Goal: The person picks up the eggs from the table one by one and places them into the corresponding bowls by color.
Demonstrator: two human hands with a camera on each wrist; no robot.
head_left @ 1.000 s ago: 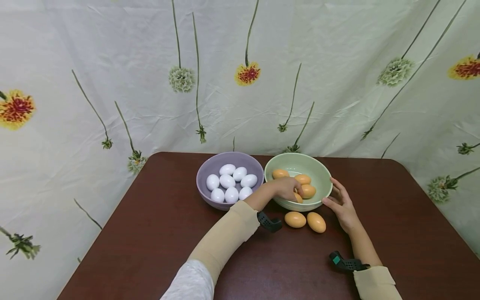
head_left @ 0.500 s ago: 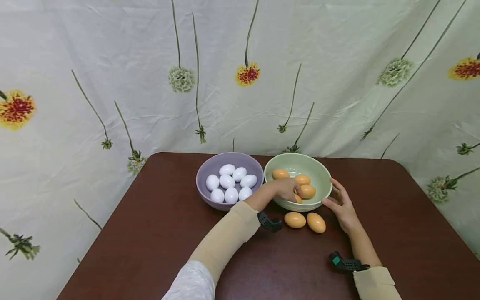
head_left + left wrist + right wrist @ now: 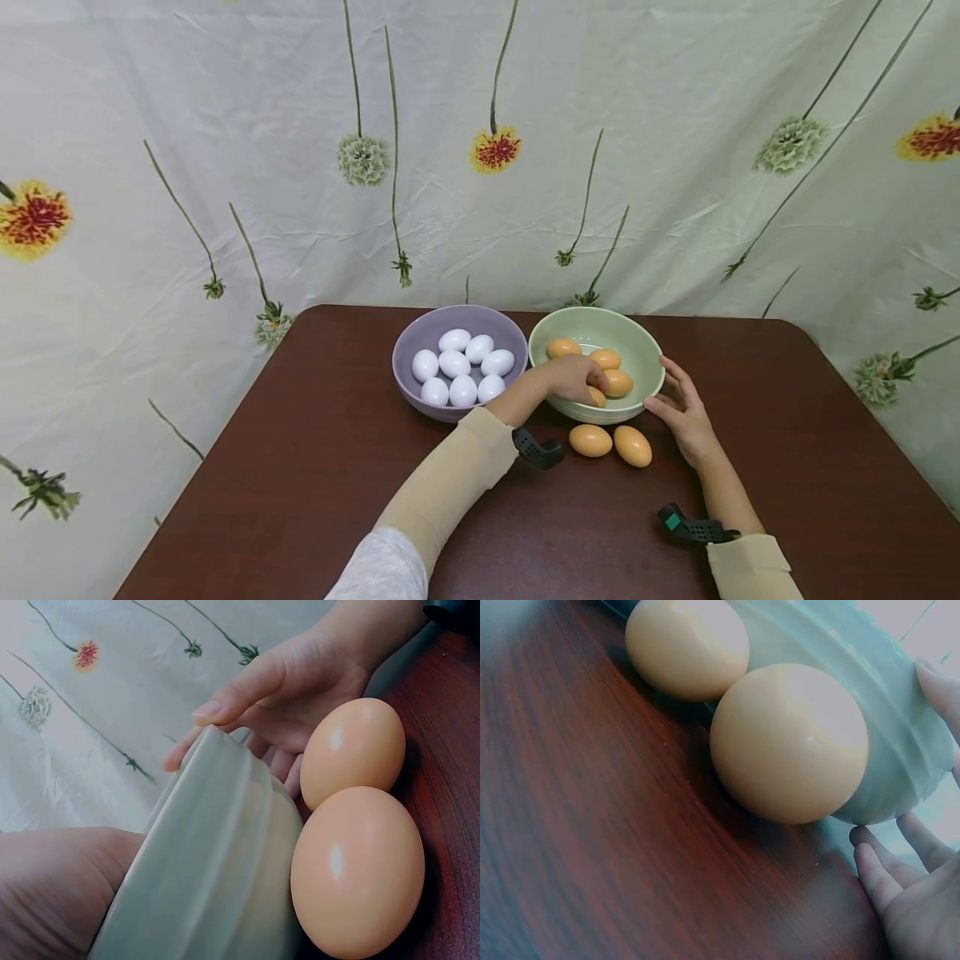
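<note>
My left hand (image 3: 576, 377) reaches down into the green bowl (image 3: 636, 337). Its fingers curl over a brown egg (image 3: 597, 397) near the bowl's front wall, hiding part of that egg. Several other brown eggs lie in the same bowl, one of them (image 3: 618, 382) just right of my fingertips. On the bowl's right side my right hand (image 3: 684, 412) holds the outer wall, thumb toward the front and fingers behind; its thumb tip (image 3: 208, 711) meets the rim in the left wrist view. Two more brown eggs, one left (image 3: 590, 441) and one right (image 3: 633, 447), lie on the table before the bowl.
A purple bowl (image 3: 405, 367) with several white eggs (image 3: 454, 363) stands directly left of the green one. Both bowls sit near the back edge of the dark red-brown table (image 3: 315, 467). Behind it hangs a flower-patterned cloth (image 3: 450, 208).
Both hands stay almost where they were. A couple of brown eggs in the green bowl have shifted very slightly to the right.
</note>
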